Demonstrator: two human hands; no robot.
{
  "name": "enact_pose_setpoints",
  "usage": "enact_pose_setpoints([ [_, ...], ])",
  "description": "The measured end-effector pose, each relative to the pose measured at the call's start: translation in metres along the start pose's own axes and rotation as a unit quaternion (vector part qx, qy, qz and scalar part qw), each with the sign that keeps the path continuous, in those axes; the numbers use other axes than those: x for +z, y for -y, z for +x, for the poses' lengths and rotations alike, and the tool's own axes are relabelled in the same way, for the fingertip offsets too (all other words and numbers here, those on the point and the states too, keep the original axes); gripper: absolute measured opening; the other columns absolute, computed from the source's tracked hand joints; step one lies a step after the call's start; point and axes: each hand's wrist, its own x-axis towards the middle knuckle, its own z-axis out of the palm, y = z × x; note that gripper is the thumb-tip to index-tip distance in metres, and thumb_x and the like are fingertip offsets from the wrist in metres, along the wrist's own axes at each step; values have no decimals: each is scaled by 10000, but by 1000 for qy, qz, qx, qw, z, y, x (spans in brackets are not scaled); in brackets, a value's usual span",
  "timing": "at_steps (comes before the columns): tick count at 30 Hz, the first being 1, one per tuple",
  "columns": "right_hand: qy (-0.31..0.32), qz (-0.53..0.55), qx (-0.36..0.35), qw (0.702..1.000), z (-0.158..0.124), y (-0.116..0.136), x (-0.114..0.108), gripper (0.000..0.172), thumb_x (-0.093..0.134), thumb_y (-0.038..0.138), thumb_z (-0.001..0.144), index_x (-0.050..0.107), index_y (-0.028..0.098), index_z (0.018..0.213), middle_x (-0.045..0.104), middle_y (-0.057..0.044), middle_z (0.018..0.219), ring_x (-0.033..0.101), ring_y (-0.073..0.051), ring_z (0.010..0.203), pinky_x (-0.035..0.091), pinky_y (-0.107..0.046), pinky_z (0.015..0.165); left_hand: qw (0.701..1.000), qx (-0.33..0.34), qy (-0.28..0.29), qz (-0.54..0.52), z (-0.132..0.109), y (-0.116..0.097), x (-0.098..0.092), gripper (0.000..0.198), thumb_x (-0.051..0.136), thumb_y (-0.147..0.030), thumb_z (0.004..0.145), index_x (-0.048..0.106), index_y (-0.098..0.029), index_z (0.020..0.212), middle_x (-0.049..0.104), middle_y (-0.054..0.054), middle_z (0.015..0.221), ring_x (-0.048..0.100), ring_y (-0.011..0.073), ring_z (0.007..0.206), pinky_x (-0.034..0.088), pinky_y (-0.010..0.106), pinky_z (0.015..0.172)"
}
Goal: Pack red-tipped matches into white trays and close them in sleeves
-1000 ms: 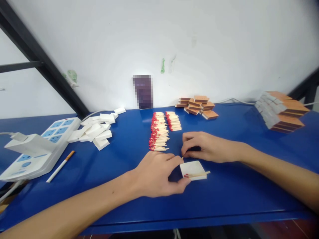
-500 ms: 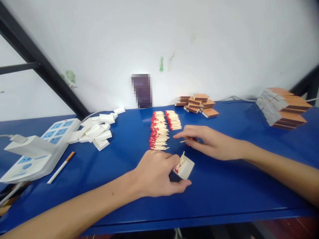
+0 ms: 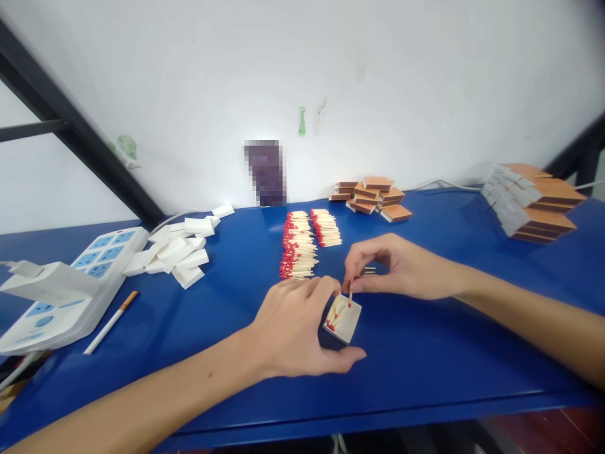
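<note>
My left hand point(image 3: 300, 328) curls around a small white matchbox tray point(image 3: 347, 328), fingers at its far left side and thumb stretched out below. Tilted toward me, the tray holds a few red-tipped matches. My right hand point(image 3: 385, 265) pinches one match point(image 3: 350, 295) between thumb and index finger, its red head pointing down into the tray. Under the right hand, a few more matches point(image 3: 369, 270) lie on the table, partly hidden. Beyond my left hand, two rows of matches lie with heads to the left: a long row point(image 3: 300, 246) and a shorter row point(image 3: 327, 228).
Empty white trays point(image 3: 177, 249) are heaped at left, near a power strip point(image 3: 89, 290) and a cigarette point(image 3: 111, 323). Matchbox covers point(image 3: 375, 194) sit by the wall. A larger matchbox stack point(image 3: 534, 202) stands at right on the blue table point(image 3: 425, 372). A blurred dark rectangle point(image 3: 268, 173) leans there.
My right hand has moved left and closer to the tray, now with a match held over it. The match that stuck up in the tray now lies lower. The view has shifted slightly.
</note>
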Motion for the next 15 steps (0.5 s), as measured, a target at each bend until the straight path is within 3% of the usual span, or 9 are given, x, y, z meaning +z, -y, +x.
enact_pose_setpoints([
  [2,18,23,5,1000,0,0,0,210,725,354,815,691,152,865,737,-45,858,687,-178,809,529,-313,762,1000,15,-11,-1,0,1,1,635,719,-638,650,523,-205,1071,637,-7,805,623,199,699,464,345,679],
  [5,55,14,-2,998,-1,0,3,198,730,357,818,719,160,838,736,-39,856,672,-173,812,511,-318,785,1000,26,-5,6,1,3,2,632,698,-638,671,551,-192,1095,631,43,917,614,244,842,462,417,810],
  [10,56,-35,-31,997,-1,-1,9,173,761,352,792,745,181,809,664,-24,835,576,-136,747,451,-273,679,1000,14,13,7,3,2,0,658,722,-624,659,585,-178,1123,586,73,986,560,266,932,441,437,849],
  [15,56,-76,-58,994,0,-6,13,177,748,366,802,766,192,824,526,10,744,488,-99,646,405,-234,590,999,24,23,5,3,2,-1,535,730,-603,680,635,-202,1021,579,80,1036,513,275,992,412,443,879],
])
